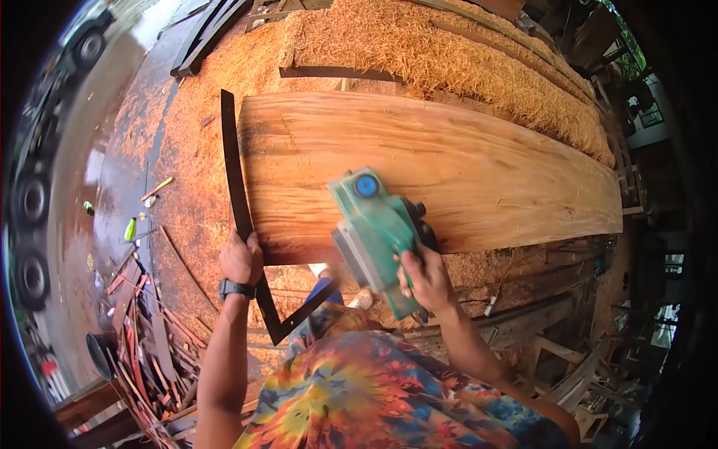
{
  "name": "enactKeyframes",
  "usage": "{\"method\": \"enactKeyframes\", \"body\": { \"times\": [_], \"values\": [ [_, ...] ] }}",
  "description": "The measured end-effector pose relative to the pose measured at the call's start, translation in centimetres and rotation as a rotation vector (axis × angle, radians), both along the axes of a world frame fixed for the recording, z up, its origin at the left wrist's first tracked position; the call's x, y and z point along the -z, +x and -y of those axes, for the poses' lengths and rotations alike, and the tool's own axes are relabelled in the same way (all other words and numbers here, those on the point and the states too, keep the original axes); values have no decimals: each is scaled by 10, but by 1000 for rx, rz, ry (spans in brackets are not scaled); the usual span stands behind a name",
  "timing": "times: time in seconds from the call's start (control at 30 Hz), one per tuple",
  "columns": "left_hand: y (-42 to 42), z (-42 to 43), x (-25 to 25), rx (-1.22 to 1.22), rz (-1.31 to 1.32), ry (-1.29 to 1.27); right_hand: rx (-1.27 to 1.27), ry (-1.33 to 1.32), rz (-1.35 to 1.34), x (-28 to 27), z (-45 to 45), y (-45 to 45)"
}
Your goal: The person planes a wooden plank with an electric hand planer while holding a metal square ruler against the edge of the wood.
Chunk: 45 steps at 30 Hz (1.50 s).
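A wide wooden slab [464, 168] with wavy grain stretches across the middle of the view. My left hand [241, 258], with a dark watch at the wrist, is closed around a dark L-shaped metal square [233, 165] whose long arm runs along the slab's left end. Its short arm points up and right near my shirt. My right hand [425, 278] grips the handle of a green power planer [385, 224] with a blue round knob. The planer is tilted over the slab's near edge and slightly blurred; whether it touches the wood cannot be made out.
Wood shavings [336, 37] are heaped behind the slab and cover the ground. Scrap strips [153, 352] pile up at lower left. A yellow-green bottle [130, 229] lies on the left. Timber pieces [516, 314] lie at right. A truck wheel [34, 198] shows at far left.
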State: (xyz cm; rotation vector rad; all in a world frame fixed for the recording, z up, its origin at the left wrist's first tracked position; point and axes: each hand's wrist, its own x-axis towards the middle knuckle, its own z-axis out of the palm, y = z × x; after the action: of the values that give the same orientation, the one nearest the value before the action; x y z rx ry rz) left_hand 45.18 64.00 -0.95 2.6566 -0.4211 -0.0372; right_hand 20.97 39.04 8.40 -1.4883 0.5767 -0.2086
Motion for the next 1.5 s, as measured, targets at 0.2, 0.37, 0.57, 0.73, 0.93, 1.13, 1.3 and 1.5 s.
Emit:
{"method": "enactKeyframes", "body": {
  "times": [0.2,0.37,0.57,0.73,0.93,1.13,1.3,1.5],
  "values": [
    [-2,2,-1,-8,8,-6,26,34,-11,-2,15,25],
    [-1,1,3,-12,10,-2,19,-50,-30,6,55,126],
    [-4,2,0,-4,6,-2,7,-79,55,10,102,258],
    [-3,4,-8,21,-99,-9,70,105,101,10,94,281],
    [0,-19,-5,23,-126,-132,149,77,92,12,7,198],
    [-5,-110,4,-195,-232,-306,65,118,77,12,-94,97],
    [-20,-174,16,-400,-298,-397,72,140,92,11,-122,100],
    [-39,-235,56,-512,-234,-120,69,40,43,4,-101,170]
  ]
}}
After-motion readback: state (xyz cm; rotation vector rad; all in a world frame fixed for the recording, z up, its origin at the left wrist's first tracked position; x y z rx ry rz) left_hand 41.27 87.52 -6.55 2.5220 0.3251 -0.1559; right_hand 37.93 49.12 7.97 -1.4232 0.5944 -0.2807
